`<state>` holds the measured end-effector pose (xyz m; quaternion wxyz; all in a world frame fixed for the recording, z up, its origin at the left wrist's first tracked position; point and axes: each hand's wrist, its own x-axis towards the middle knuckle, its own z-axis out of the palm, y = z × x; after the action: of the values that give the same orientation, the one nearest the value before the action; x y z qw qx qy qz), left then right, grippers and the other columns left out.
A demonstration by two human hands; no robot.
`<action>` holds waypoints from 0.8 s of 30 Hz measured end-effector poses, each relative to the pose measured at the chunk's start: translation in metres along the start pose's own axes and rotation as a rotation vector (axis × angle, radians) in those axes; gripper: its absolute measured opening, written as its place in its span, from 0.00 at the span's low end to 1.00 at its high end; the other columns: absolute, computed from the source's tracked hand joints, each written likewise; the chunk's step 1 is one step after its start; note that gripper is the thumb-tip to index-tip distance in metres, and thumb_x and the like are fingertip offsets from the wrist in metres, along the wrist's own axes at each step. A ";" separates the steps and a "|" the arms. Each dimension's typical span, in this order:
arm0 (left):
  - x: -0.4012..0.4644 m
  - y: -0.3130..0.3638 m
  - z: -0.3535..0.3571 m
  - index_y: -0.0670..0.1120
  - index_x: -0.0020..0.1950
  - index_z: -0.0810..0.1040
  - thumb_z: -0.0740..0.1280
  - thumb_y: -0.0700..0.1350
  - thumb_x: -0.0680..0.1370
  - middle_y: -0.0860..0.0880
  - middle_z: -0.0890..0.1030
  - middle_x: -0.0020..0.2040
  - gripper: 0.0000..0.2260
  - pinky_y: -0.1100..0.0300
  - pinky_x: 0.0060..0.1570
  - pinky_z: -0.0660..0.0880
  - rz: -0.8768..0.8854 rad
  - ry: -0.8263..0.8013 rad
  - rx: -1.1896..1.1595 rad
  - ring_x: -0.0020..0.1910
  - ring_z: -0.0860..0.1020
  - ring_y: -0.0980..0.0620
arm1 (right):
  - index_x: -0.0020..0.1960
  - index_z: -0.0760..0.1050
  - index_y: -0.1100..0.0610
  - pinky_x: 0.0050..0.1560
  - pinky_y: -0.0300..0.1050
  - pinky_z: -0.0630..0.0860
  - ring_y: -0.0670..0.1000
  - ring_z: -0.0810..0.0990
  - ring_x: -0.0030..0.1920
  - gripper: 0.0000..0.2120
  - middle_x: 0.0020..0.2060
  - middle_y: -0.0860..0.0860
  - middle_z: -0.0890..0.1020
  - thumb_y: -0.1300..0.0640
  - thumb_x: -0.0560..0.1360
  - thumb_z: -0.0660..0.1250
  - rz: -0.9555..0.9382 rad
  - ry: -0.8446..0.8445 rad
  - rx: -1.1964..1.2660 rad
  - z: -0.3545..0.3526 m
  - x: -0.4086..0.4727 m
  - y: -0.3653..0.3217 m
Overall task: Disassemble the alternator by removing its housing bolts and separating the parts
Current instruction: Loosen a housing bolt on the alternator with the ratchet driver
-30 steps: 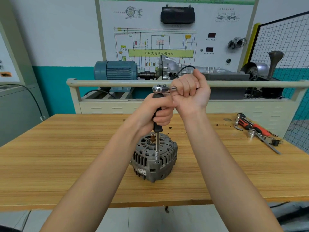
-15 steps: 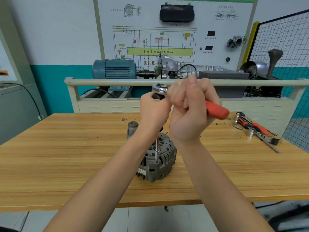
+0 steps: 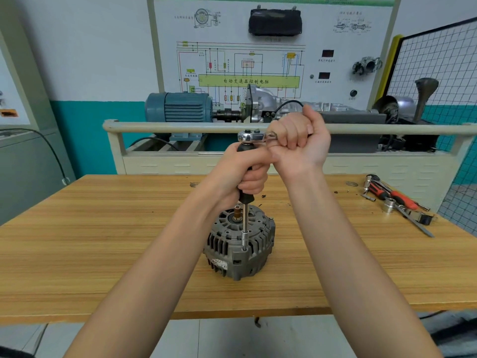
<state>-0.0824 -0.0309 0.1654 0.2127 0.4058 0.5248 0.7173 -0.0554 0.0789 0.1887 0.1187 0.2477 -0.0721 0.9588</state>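
Alternator point(image 3: 238, 244) sits below both hands' fingers point(image 3: 254, 180) gripping ratchet point(image 3: 251, 136).

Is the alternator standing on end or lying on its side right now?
On end: the alternator sits flat on the table, shaft stub up, extension bar vertical into it.

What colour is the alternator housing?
Dull grey metal, the alternator housing shows best in the head view.

Wooden bench point(image 3: 103, 254), grain running side to side. Resting upright near the middle: grey alternator point(image 3: 240, 251). At the far right corner, well apart from it: heap of tools point(image 3: 397, 202) with red and black handles, a loose socket point(image 3: 388, 204) among them. Dark specks behind the alternator.
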 end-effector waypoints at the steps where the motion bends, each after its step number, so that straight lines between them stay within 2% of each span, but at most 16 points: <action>1: -0.001 -0.001 0.000 0.48 0.24 0.62 0.64 0.38 0.70 0.52 0.59 0.18 0.17 0.70 0.20 0.54 0.012 0.027 0.012 0.15 0.55 0.57 | 0.20 0.61 0.56 0.20 0.39 0.54 0.46 0.49 0.20 0.22 0.13 0.49 0.59 0.59 0.73 0.57 -0.024 -0.018 -0.024 0.002 -0.003 0.001; 4: -0.004 -0.002 0.004 0.50 0.24 0.62 0.65 0.36 0.71 0.53 0.59 0.20 0.20 0.70 0.21 0.54 0.065 0.157 0.046 0.17 0.54 0.57 | 0.20 0.62 0.55 0.21 0.39 0.56 0.47 0.49 0.20 0.23 0.14 0.48 0.59 0.59 0.74 0.55 -0.146 -0.091 -0.156 0.010 -0.017 0.005; 7: -0.003 -0.004 0.010 0.49 0.27 0.61 0.62 0.31 0.74 0.53 0.59 0.21 0.21 0.68 0.22 0.53 0.089 0.333 0.087 0.19 0.53 0.55 | 0.22 0.61 0.55 0.24 0.40 0.56 0.47 0.51 0.20 0.24 0.15 0.46 0.60 0.62 0.77 0.54 -0.349 -0.213 -0.427 0.015 -0.032 0.019; 11: 0.001 -0.007 0.019 0.48 0.28 0.62 0.64 0.31 0.74 0.50 0.65 0.22 0.20 0.67 0.23 0.58 0.154 0.563 0.202 0.22 0.60 0.54 | 0.26 0.63 0.52 0.29 0.40 0.58 0.44 0.60 0.21 0.17 0.19 0.46 0.64 0.63 0.72 0.61 -0.745 -0.367 -0.763 0.013 -0.047 0.046; 13: 0.001 -0.009 0.019 0.48 0.29 0.62 0.65 0.32 0.75 0.50 0.66 0.23 0.20 0.66 0.23 0.58 0.184 0.587 0.234 0.22 0.61 0.55 | 0.27 0.60 0.52 0.30 0.40 0.58 0.44 0.61 0.21 0.17 0.20 0.46 0.63 0.62 0.71 0.61 -0.798 -0.375 -0.826 0.011 -0.050 0.050; 15: -0.001 -0.008 0.016 0.47 0.29 0.63 0.64 0.31 0.74 0.52 0.63 0.22 0.18 0.67 0.21 0.57 0.163 0.509 0.211 0.21 0.59 0.56 | 0.27 0.58 0.53 0.29 0.39 0.57 0.43 0.60 0.20 0.18 0.19 0.47 0.61 0.64 0.71 0.60 -0.739 -0.403 -0.767 0.013 -0.047 0.044; 17: -0.003 -0.006 0.010 0.46 0.30 0.64 0.64 0.30 0.73 0.52 0.64 0.21 0.17 0.66 0.21 0.58 0.132 0.387 0.192 0.20 0.59 0.55 | 0.25 0.58 0.53 0.26 0.38 0.56 0.43 0.57 0.19 0.21 0.17 0.46 0.60 0.66 0.73 0.58 -0.599 -0.374 -0.656 0.018 -0.041 0.031; 20: -0.005 -0.002 0.000 0.44 0.30 0.67 0.66 0.30 0.73 0.50 0.67 0.21 0.15 0.63 0.24 0.63 0.125 0.189 0.186 0.20 0.63 0.52 | 0.20 0.62 0.53 0.23 0.39 0.57 0.46 0.51 0.20 0.24 0.15 0.46 0.59 0.61 0.75 0.57 -0.339 -0.230 -0.461 0.018 -0.030 0.011; 24: -0.004 0.004 -0.005 0.46 0.26 0.69 0.66 0.36 0.71 0.49 0.67 0.22 0.15 0.63 0.24 0.65 0.061 -0.031 0.064 0.20 0.65 0.51 | 0.20 0.61 0.56 0.21 0.38 0.54 0.46 0.48 0.21 0.23 0.13 0.49 0.59 0.59 0.73 0.56 -0.055 -0.088 -0.050 0.006 -0.012 0.001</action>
<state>-0.0838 -0.0386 0.1673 0.1859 0.4395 0.5313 0.7000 -0.0431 0.0740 0.1880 0.1476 0.2883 -0.0942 0.9414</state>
